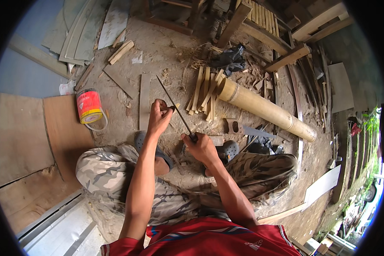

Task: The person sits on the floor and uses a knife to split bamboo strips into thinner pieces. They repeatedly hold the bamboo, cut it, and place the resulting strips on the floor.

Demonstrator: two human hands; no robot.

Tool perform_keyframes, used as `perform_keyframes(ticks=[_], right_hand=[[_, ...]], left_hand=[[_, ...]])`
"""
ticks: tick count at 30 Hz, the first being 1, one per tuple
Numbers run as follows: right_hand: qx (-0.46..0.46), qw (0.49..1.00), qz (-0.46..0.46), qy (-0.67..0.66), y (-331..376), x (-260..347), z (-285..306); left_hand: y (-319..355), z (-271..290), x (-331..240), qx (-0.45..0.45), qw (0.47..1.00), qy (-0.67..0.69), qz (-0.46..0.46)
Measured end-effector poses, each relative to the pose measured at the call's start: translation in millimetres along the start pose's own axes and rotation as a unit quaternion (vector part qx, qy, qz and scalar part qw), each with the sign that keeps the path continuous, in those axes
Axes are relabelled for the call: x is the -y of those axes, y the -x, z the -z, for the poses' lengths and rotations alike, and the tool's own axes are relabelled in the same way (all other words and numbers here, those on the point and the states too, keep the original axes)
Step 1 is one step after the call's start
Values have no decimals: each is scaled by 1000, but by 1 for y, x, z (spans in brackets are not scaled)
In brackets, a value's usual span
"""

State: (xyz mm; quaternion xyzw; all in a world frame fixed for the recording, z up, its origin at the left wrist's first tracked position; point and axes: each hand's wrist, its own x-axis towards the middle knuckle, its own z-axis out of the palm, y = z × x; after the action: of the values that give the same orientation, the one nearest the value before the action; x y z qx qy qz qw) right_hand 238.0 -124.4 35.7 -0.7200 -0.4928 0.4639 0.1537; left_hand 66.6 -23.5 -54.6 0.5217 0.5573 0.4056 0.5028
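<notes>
My right hand (200,147) is wrapped round the dark handle of a long, narrow-bladed knife (181,116). Its blade slants up and to the left, away from me. Close beside the blade, my left hand (160,117) is closed with fingers pinched together. A small dark bit shows at its fingertips, and a pale sliver lies just beyond, so what it grips is unclear. Beyond my hands, several split bamboo strips (205,91) lie in a loose pile. A thick bamboo pole (264,106) rests to their right.
A handsaw (247,129) lies right of my hands. A red and yellow bucket (89,106) stands at the left. A flat board (144,100) lies ahead. Wooden frames (264,36) stand at the far right, beside a black plastic bag (230,59). Wood scraps litter the dirt floor.
</notes>
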Motion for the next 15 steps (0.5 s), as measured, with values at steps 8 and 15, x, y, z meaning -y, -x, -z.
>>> perform_keyframes(ticks=[8, 15], right_hand=[[-14, 1000, 4, 23, -9, 8, 1], [-25, 999, 28, 26, -21, -2, -18]], left_hand=[[1, -10, 4, -32, 998, -4, -57], [-3, 11, -2, -30, 998, -53, 14]])
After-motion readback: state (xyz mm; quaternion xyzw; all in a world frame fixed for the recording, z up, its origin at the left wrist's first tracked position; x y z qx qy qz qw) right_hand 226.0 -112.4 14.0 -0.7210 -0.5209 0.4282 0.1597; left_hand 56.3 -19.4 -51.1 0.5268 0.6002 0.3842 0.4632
